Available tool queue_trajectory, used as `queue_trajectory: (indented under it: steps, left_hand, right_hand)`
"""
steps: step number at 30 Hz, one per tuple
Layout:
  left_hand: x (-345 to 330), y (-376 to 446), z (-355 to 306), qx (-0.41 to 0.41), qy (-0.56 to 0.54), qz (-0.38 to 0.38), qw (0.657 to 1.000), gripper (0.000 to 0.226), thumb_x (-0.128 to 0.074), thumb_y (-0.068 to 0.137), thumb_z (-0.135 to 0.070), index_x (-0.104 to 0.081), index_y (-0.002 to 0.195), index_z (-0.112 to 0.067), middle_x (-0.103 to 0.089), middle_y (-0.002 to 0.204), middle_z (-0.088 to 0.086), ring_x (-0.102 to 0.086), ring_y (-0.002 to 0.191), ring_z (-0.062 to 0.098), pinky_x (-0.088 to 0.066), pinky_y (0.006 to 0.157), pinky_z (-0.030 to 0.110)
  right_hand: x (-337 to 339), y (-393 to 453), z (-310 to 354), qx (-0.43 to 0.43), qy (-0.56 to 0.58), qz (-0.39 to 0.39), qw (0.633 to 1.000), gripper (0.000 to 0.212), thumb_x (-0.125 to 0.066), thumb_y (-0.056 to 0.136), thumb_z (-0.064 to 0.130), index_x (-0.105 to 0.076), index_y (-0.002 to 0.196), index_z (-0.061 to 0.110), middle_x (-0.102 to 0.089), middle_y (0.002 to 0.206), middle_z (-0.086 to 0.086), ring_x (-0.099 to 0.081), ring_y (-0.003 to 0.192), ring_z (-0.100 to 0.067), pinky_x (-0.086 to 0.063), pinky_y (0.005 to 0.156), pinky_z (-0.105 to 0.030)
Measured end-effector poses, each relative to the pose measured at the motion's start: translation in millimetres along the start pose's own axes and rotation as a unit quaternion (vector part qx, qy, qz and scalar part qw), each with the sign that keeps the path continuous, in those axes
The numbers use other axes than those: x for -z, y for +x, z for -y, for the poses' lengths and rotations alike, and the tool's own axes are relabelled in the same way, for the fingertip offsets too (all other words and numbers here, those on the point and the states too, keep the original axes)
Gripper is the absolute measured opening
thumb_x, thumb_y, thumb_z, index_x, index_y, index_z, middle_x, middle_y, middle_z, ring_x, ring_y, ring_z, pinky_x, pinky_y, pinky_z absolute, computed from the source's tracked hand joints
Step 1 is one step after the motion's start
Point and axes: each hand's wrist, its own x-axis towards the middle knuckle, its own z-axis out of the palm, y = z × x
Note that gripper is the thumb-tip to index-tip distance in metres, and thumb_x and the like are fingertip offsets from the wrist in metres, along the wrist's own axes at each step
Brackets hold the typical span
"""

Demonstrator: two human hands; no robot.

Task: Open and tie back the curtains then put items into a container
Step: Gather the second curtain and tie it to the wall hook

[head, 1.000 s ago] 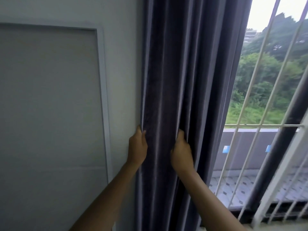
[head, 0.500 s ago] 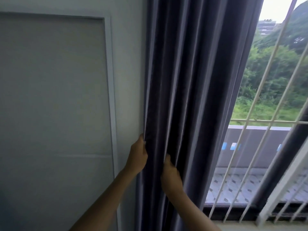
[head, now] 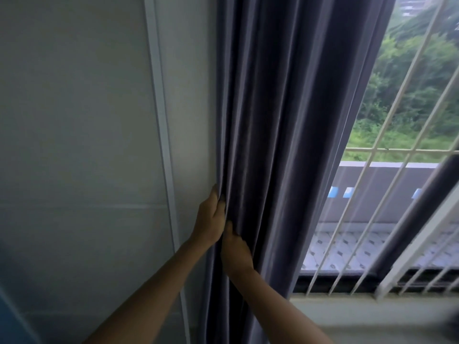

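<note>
The grey curtain (head: pixel 285 135) hangs gathered in folds at the middle, between the white wall (head: pixel 74 145) at 9 o'clock and the barred window (head: pixel 387 194) at 3 o'clock. The left hand (head: pixel 210 219) grips its left edge, fingers curled round the fabric; the right hand (head: pixel 236 252), just below at 5 o'clock, pinches the neighbouring folds. No container shows.

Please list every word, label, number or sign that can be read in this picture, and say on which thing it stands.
None can be read. The curtain and the wall panel bear no print. The small blue plates on the wall outside are too blurred to tell if they carry any text.
</note>
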Motion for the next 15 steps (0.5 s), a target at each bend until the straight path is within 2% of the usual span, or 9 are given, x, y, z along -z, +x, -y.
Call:
queue_trajectory:
  steps: [2, 4, 7, 9, 10, 11, 12, 15]
  left_hand:
    - [-2.0, -0.6, 1.7, -0.006, -0.001, 0.003, 1.0, 0.045, -0.026, 0.1, -0.039, -0.033, 0.142, -0.022, -0.054, 0.129, -0.005, -0.053, 0.114, 0.0, -0.037, 0.097, 0.006]
    - [-2.2, 0.3, 1.3, -0.018, 0.032, 0.014, 0.999, 0.06, -0.026, 0.095, -0.053, -0.034, 0.143, -0.017, -0.056, 0.125, -0.007, -0.055, 0.111, 0.001, -0.041, 0.095, 0.009]
    - [-3.5, 4.0, 4.0, -0.053, 0.128, 0.004, 0.99, 0.048, -0.029, 0.101, -0.04, -0.045, 0.133, -0.008, -0.065, 0.113, 0.006, -0.064, 0.095, 0.015, -0.052, 0.089, 0.025]
    - [-4.5, 6.4, 7.1, -0.079, 0.155, -0.02, 0.984, 0.047, -0.025, 0.1, -0.034, -0.051, 0.124, -0.004, -0.068, 0.096, 0.013, -0.065, 0.078, 0.02, -0.057, 0.078, 0.036]
    - [-4.0, 7.6, 9.1, -0.082, 0.157, -0.031, 0.984, 0.048, -0.024, 0.1, -0.034, -0.053, 0.121, -0.003, -0.068, 0.09, 0.014, -0.065, 0.073, 0.02, -0.057, 0.073, 0.039]
    - [-2.9, 8.6, 11.8, -0.079, 0.153, -0.042, 0.984, 0.049, -0.023, 0.1, -0.036, -0.054, 0.118, -0.003, -0.068, 0.087, 0.014, -0.065, 0.07, 0.021, -0.057, 0.07, 0.04]
    - [-1.2, 9.7, 13.5, -0.069, 0.151, -0.048, 0.985, 0.049, -0.024, 0.1, -0.037, -0.055, 0.117, -0.003, -0.068, 0.088, 0.014, -0.065, 0.072, 0.021, -0.057, 0.071, 0.041]
    - [0.8, 12.7, 20.0, -0.066, 0.152, -0.059, 0.984, 0.046, -0.029, 0.101, -0.037, -0.055, 0.123, -0.005, -0.069, 0.103, 0.014, -0.067, 0.089, 0.022, -0.055, 0.083, 0.034]
  right_hand:
    - [-0.2, -0.7, 2.0, -0.009, 0.019, 0.013, 1.0, 0.058, -0.045, 0.1, 0.018, -0.016, 0.149, 0.006, -0.062, 0.121, -0.016, -0.068, 0.089, -0.022, -0.058, 0.072, -0.03]
    - [0.7, -1.3, 4.3, 0.0, 0.016, 0.021, 1.0, 0.058, -0.044, 0.101, 0.017, -0.017, 0.15, 0.004, -0.062, 0.121, -0.016, -0.068, 0.089, -0.023, -0.055, 0.07, -0.029]
    - [-3.1, 1.0, -1.0, 0.019, 0.001, 0.045, 0.999, 0.059, -0.043, 0.101, 0.015, -0.012, 0.151, 0.002, -0.062, 0.121, -0.017, -0.067, 0.092, -0.025, -0.054, 0.074, -0.029]
    - [2.3, 1.9, -6.1, 0.044, 0.089, 0.099, 0.99, 0.067, -0.043, 0.098, 0.01, -0.005, 0.153, 0.006, -0.056, 0.127, -0.02, -0.064, 0.1, -0.029, -0.054, 0.082, -0.033]
    - [9.8, 1.7, -8.9, 0.065, 0.144, 0.116, 0.981, 0.073, -0.046, 0.094, 0.009, -0.004, 0.154, 0.009, -0.05, 0.136, -0.018, -0.059, 0.111, -0.03, -0.051, 0.091, -0.033]
    - [19.2, 3.2, -12.6, 0.087, 0.184, 0.093, 0.975, 0.075, -0.048, 0.091, 0.011, -0.007, 0.154, 0.012, -0.044, 0.144, -0.015, -0.052, 0.121, -0.028, -0.047, 0.099, -0.032]
    - [32.9, 5.0, -16.0, 0.098, 0.206, 0.032, 0.973, 0.074, -0.05, 0.087, 0.011, -0.017, 0.153, 0.013, -0.042, 0.145, -0.012, -0.048, 0.126, -0.026, -0.045, 0.103, -0.033]
    - [95.0, 14.6, -19.4, 0.093, 0.222, -0.238, 0.941, 0.06, -0.053, 0.076, 0.002, -0.049, 0.135, 0.01, -0.051, 0.131, -0.011, -0.05, 0.118, -0.026, -0.047, 0.099, -0.037]
